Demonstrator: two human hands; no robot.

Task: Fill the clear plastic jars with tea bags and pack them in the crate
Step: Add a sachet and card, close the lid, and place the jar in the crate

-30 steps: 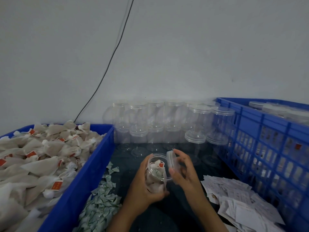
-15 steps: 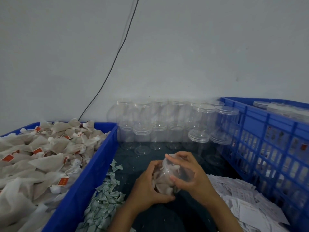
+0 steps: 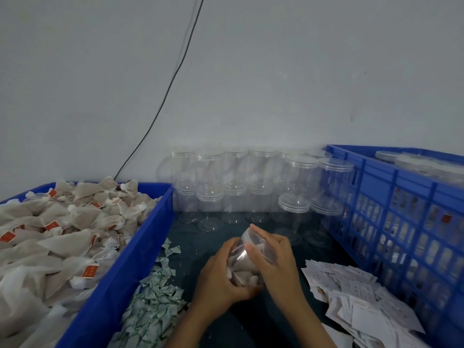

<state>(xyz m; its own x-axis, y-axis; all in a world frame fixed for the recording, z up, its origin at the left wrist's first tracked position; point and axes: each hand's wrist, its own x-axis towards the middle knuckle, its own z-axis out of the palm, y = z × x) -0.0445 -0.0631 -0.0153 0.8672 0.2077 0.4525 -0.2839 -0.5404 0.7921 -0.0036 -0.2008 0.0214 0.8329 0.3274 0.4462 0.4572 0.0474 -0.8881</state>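
Both hands met over one jar [image 3: 247,262], held tilted just above the dark tabletop [image 3: 221,327]. The left hand [image 3: 221,277] wrapped its curled fingers round the jar's body, likely to brace it; through the clear wall, tea bags showed packed inside. The right hand [image 3: 273,257] curled over the lid [image 3: 253,238] at the upper end, fingers gripping its rim, which looked like the grip for twisting it shut. Whether the lid had fully seated, I could not tell.

Just left of the hands lay a scatter of small green-white packets [image 3: 153,297], and just right a loose heap of white slips [image 3: 356,300], both within easy reach, probably inserts for each jar.

Further left sat the blue bin [image 3: 130,257] heaped with loose tea bags [image 3: 62,237], the supply side. To the right stood the blue crate [image 3: 391,197], already holding capped jars along its far end, so the finished jar had a short trip that way.

Beyond the hands, against the wall, empty jars [image 3: 251,187] stood stacked in rows, lids on, waiting their turn.
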